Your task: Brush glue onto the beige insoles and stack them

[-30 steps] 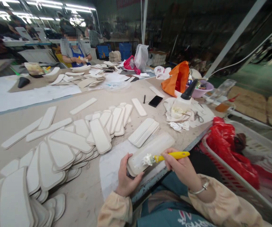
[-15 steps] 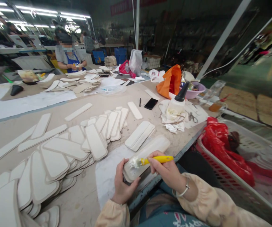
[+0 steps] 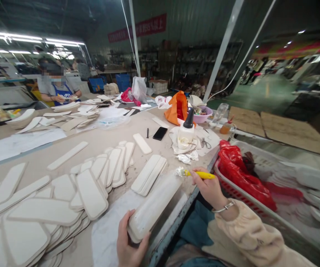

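Note:
My right hand [image 3: 208, 187] grips a brush [image 3: 201, 174] by its yellow handle. White paste coats the bristles, which touch the far end of a long, pale, rounded panel [image 3: 156, 198]. The panel's top looks wet and glossy; it seems to lie on a thick stack. Around its near end my left hand [image 3: 132, 239] is closed, thumb on the right side and fingers on the left. A white sheet [image 3: 107, 226] lies partly under it. Just beyond sits a neat pile of dry white panels [image 3: 149, 174].
Many loose panels [image 3: 91, 193] spread over the left of the table. Farther back are a phone [image 3: 160, 133], a black-topped white bottle [image 3: 187, 131] and scissors [image 3: 204, 142]. A basket with a red bag [image 3: 243, 176] stands at the right. Across the table sits a co-worker [image 3: 58, 89].
The brush in my right hand has moved from the near end of the panel to its far end. My left hand keeps hold of the near end. The camera view has turned right.

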Available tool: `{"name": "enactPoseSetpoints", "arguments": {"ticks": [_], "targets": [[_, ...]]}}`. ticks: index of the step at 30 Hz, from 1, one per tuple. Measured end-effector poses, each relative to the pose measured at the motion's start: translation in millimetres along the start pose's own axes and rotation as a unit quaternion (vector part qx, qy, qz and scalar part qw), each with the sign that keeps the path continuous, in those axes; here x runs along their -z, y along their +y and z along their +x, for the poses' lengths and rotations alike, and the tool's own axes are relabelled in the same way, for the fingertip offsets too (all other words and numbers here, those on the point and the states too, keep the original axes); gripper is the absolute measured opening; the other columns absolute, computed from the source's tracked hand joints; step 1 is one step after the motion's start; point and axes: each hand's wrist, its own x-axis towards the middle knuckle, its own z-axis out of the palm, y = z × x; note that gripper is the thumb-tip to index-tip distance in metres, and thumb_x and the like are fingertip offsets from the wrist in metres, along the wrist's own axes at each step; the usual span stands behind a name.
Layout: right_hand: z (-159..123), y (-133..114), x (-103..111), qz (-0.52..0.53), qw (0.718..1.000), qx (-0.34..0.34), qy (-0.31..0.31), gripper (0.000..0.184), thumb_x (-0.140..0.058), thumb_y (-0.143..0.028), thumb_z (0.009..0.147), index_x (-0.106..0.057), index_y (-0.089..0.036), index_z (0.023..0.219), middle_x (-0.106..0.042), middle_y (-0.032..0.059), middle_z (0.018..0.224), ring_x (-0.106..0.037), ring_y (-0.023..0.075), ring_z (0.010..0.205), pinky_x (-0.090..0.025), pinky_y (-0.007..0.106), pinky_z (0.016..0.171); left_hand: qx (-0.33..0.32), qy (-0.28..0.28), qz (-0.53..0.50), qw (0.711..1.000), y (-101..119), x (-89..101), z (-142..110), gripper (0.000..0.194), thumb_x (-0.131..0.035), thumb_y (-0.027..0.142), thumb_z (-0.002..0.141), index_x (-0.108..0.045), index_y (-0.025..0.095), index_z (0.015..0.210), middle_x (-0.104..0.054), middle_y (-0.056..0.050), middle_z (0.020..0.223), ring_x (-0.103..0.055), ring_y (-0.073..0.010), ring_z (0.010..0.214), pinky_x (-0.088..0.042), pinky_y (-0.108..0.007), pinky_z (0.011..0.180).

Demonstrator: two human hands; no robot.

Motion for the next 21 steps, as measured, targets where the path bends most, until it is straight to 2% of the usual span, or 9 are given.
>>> {"name": "enactPoseSetpoints", "arguments": {"ticks": [2, 6, 9, 12, 14, 17, 19, 21], "targets": [[-1.9, 3.6, 2.0, -0.017, 0.999, 0.042, 0.004, 0.022, -0.052, -0.036, 0.092, -0.065, -0.019, 0.096, -0.064, 0.0012, 0.065, -0.062, 0.0153, 0.057, -0.052, 0.026, 0.055, 0.003, 0.002, 0.001, 1.000, -0.4, -0.2, 0.1, 0.070, -0.072, 0.036, 0.070, -0.043, 0.020, 0.132, -0.056, -0.013, 0.124, -0.054, -0.0328, 0.117, -0.046, -0.052, 0.100], [-17.9, -2.5, -6.7, -0.089, 0.975, 0.196, -0.050, 0.015, -0.053, -0.023, 0.091, -0.065, -0.020, 0.100, -0.072, 0.0071, 0.087, -0.069, 0.0181, 0.078, -0.055, 0.029, 0.072, -0.001, 0.001, 0.003, 1.000, 1.9, -0.3, 0.0, 0.069, -0.070, 0.034, 0.072, -0.041, 0.021, 0.133, -0.056, -0.013, 0.125, -0.053, -0.0324, 0.118, -0.045, -0.051, 0.102], [-35.0, -16.5, -15.1, -0.101, 0.950, 0.266, -0.128, 0.015, -0.053, -0.017, 0.090, -0.062, -0.019, 0.101, -0.071, 0.0057, 0.080, -0.066, 0.0159, 0.069, -0.053, 0.027, 0.065, 0.005, 0.010, -0.001, 1.000, 5.8, -1.1, 0.1, 0.066, -0.068, 0.034, 0.073, -0.041, 0.021, 0.133, -0.055, -0.013, 0.126, -0.052, -0.0324, 0.119, -0.043, -0.051, 0.103], [-44.2, -24.5, -18.8, -0.036, 0.943, 0.272, -0.187, 0.015, -0.053, -0.017, 0.089, -0.060, -0.020, 0.102, -0.069, 0.0033, 0.076, -0.063, 0.0138, 0.063, -0.050, 0.025, 0.061, 0.012, 0.019, -0.003, 1.000, 10.3, -2.0, 0.6, 0.064, -0.068, 0.036, 0.073, -0.043, 0.022, 0.131, -0.054, -0.012, 0.126, -0.051, -0.0326, 0.119, -0.041, -0.052, 0.103], [-42.6, -21.5, -18.0, 0.001, 0.955, 0.249, -0.161, 0.016, -0.053, -0.016, 0.089, -0.059, -0.020, 0.104, -0.070, 0.0034, 0.079, -0.064, 0.0141, 0.068, -0.051, 0.026, 0.064, 0.012, 0.023, -0.004, 1.000, 13.0, -2.5, 0.8, 0.063, -0.067, 0.036, 0.074, -0.044, 0.022, 0.131, -0.054, -0.012, 0.126, -0.049, -0.0328, 0.120, -0.039, -0.053, 0.104], [-35.9, -10.8, -15.0, -0.035, 0.967, 0.235, -0.097, 0.018, -0.053, -0.014, 0.089, -0.059, -0.020, 0.105, -0.070, 0.0060, 0.085, -0.067, 0.0164, 0.074, -0.053, 0.028, 0.068, 0.006, 0.028, 0.004, 1.000, 16.1, -3.5, 1.1, 0.061, -0.066, 0.038, 0.074, -0.044, 0.021, 0.129, -0.053, -0.013, 0.125, -0.049, -0.0330, 0.119, -0.040, -0.054, 0.103], [-35.1, -6.9, -14.3, -0.076, 0.962, 0.246, -0.092, 0.018, -0.053, -0.014, 0.089, -0.060, -0.020, 0.104, -0.070, 0.0068, 0.084, -0.067, 0.0175, 0.074, -0.054, 0.029, 0.067, 0.004, 0.037, 0.013, 0.999, 17.0, -4.3, 1.3, 0.059, -0.064, 0.039, 0.074, -0.046, 0.021, 0.128, -0.054, -0.013, 0.124, -0.050, -0.0332, 0.118, -0.043, -0.053, 0.101], [-38.8, -7.9, -15.0, -0.076, 0.955, 0.261, -0.114, 0.018, -0.053, -0.014, 0.088, -0.060, -0.020, 0.103, -0.069, 0.0057, 0.079, -0.066, 0.0170, 0.069, -0.054, 0.029, 0.064, -0.004, 0.044, 0.023, 0.999, 16.4, -4.4, 1.8, 0.058, -0.063, 0.039, 0.075, -0.046, 0.022, 0.128, -0.054, -0.013, 0.123, -0.051, -0.0336, 0.117, -0.044, -0.054, 0.099]]}}
